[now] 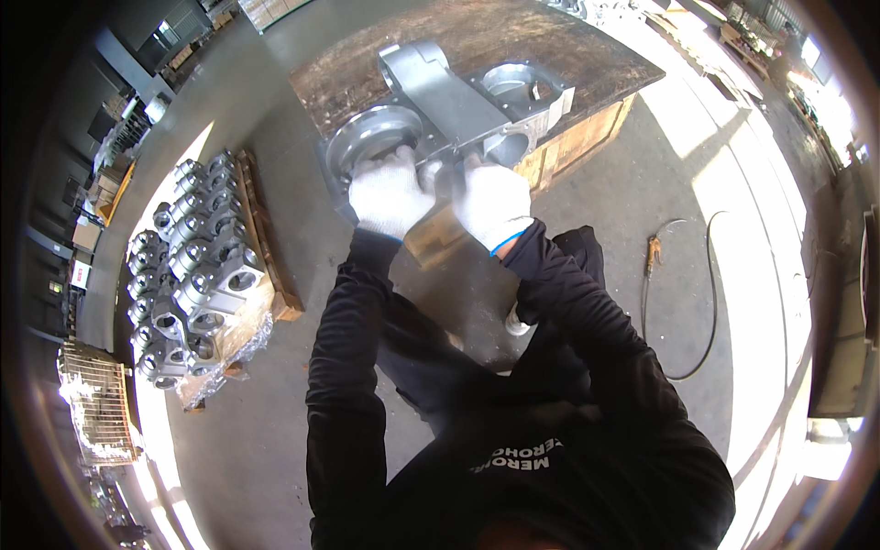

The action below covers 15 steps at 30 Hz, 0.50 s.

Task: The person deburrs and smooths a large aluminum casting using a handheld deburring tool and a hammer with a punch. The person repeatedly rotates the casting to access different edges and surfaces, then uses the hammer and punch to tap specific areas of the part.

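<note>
A large grey metal casting lies across the near edge of a worn wooden worktop. It has a raised arm in the middle and a wide round opening on either side. My left hand, in a white knitted glove, grips the casting at the near rim of the left opening, its fingers curled over the edge. My right hand, gloved alike, is bent against the casting's near edge, left of a smaller round hole. Its fingertips are hidden and slightly blurred, so I cannot tell whether it holds anything.
On the left, a wooden pallet bears several rows of similar castings on plastic film. A cable with a clamp-like end lies on the floor to the right. A wire cage stands at lower left. The worktop's wooden side drops to the floor.
</note>
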{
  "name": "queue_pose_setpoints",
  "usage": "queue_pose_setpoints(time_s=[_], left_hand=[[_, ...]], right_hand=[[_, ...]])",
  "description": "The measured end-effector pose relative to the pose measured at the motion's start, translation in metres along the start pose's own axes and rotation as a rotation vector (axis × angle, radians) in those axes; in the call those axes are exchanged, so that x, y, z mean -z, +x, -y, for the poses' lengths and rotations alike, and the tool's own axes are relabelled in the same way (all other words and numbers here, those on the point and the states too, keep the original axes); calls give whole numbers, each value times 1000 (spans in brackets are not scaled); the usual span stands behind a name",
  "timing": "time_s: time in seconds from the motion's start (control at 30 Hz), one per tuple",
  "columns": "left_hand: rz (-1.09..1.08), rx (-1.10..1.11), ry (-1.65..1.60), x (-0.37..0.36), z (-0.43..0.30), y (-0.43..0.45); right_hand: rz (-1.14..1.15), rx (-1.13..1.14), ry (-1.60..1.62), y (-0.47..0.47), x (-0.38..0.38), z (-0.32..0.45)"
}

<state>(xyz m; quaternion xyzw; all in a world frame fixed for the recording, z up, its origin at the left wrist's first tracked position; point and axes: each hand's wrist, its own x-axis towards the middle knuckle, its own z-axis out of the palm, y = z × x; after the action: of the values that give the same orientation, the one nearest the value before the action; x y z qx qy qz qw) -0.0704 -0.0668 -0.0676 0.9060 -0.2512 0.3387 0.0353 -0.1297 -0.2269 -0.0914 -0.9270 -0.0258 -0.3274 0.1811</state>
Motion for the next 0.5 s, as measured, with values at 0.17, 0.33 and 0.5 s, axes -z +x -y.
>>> queue_pose_setpoints(time_s=[0.17, 0.33, 0.5], left_hand=[[63, 16, -36, 3, -2, 4], [175, 253, -245, 13, 7, 8], [132, 501, -316, 8, 89, 22]], right_hand=[[-59, -100, 536, 5, 12, -24], [-105, -264, 611, 16, 28, -72], [-270, -189, 319, 69, 32, -175]])
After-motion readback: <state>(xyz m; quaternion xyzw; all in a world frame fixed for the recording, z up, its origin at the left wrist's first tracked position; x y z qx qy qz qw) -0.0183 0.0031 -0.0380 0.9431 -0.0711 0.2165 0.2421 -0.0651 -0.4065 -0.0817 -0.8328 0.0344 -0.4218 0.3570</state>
